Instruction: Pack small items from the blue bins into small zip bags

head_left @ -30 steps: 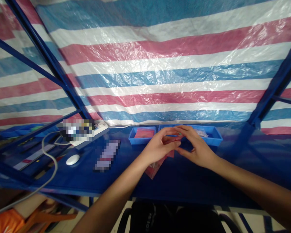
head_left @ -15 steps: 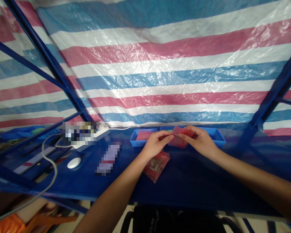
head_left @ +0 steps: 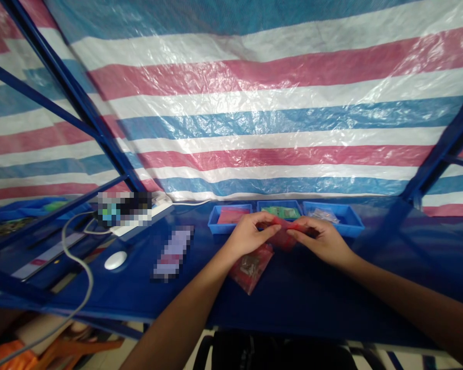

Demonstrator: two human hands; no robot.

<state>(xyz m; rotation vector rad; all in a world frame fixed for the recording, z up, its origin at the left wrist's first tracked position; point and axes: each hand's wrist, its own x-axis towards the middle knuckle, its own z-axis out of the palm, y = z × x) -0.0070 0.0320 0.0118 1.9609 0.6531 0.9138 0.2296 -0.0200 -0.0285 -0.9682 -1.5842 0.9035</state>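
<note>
Between my two hands is a small red translucent plastic bag [head_left: 284,237], held above the blue table. My left hand [head_left: 252,234] pinches its left edge with thumb and fingers. On the opposite edge, my right hand [head_left: 321,237] pinches the bag the same way. Below my left wrist lies a second red plastic bag [head_left: 250,270] with small greyish pieces inside; my forearm covers part of it. Just behind my hands stand a blue tray with red bags [head_left: 211,224], a blue tray with green packets [head_left: 299,205] and a blue tray with clear bags [head_left: 355,226].
A white power strip [head_left: 139,221] with a cable, a white computer mouse [head_left: 116,260] and a blurred-out phone-shaped item [head_left: 173,254] lie to the left. Blue metal posts [head_left: 116,159] frame a striped plastic sheet [head_left: 278,118] behind the table. At lower left, part of another person shows.
Both hands have come slightly lower and nearer with the red bag, uncovering the green packets and clear bags in the trays. Each hand keeps its pinch. The view has shifted slightly.
</note>
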